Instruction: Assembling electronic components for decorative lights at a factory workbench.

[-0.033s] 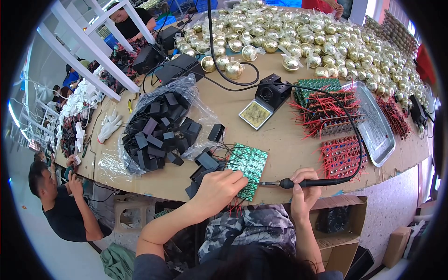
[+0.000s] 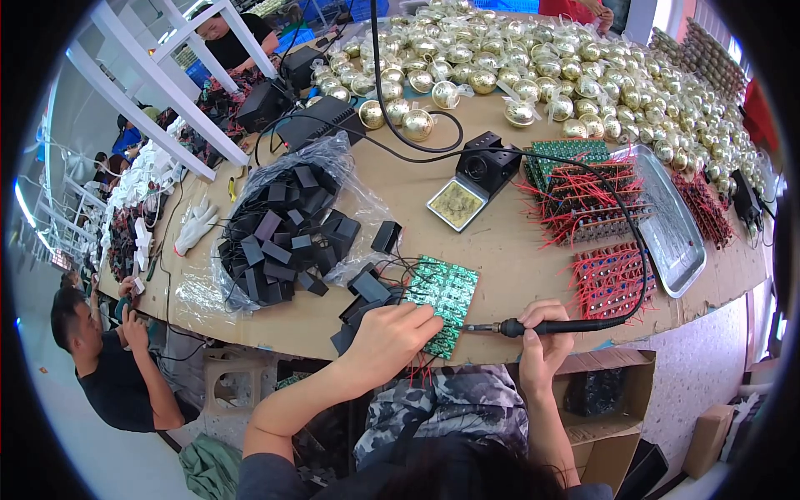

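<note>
A green circuit board panel [image 2: 454,292] lies at the table's near edge, with thin black wires running to it from small black boxes [image 2: 367,287] on its left. My left hand [image 2: 392,337] rests over the panel's lower left, fingertips pinched together; whatever they hold is hidden, perhaps a wire. In my right hand [image 2: 546,333] is a soldering iron [image 2: 583,325], gripped by its dark handle. Its tip points left and is at the panel's right edge; whether it touches cannot be made out. Red wires stick out below the panel.
A plastic bag of black boxes [image 2: 279,242] lies left. Behind the panel stands a soldering iron holder [image 2: 487,167] with a yellow sponge [image 2: 457,205]. Red-wired boards [image 2: 612,279] and a metal tray [image 2: 673,258] are right; gold balls [image 2: 483,79] fill the back. The iron's cord [image 2: 642,250] loops across.
</note>
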`<action>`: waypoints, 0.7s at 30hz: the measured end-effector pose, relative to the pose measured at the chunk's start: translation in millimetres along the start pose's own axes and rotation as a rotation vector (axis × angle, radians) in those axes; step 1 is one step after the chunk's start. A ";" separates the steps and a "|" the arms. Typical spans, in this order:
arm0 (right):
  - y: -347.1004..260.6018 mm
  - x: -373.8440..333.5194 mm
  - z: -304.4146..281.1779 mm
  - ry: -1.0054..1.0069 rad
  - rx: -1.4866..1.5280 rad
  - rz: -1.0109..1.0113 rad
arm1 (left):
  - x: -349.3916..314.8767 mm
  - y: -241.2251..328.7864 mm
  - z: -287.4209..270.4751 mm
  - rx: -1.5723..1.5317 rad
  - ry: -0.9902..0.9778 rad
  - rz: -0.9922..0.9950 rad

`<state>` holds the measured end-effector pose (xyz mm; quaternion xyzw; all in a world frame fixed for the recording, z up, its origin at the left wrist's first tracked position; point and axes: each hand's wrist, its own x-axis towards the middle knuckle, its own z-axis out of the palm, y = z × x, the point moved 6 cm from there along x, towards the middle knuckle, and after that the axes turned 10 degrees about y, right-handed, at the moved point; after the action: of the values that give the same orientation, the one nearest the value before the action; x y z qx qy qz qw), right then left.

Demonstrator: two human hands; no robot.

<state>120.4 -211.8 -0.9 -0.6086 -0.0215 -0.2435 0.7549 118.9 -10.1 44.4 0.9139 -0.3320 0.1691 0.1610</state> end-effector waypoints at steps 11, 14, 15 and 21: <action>-2.7 -1.9 0.8 -0.036 -0.029 -0.075 | 1.1 2.3 1.2 0.006 -0.058 0.000; -4.0 -2.0 1.5 -0.037 -0.033 -0.082 | 2.5 4.5 -1.6 0.010 -0.055 0.012; -4.6 -2.1 1.9 -0.040 -0.036 -0.088 | 2.8 4.8 -2.0 0.011 -0.055 0.011; -4.5 -4.0 2.2 -0.036 -0.045 -0.125 | 3.2 5.1 -0.7 0.000 -0.076 0.023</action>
<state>115.6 -209.0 2.5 -0.6274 -0.0674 -0.2794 0.7237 117.7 -15.3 47.3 0.9158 -0.3482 0.1362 0.1463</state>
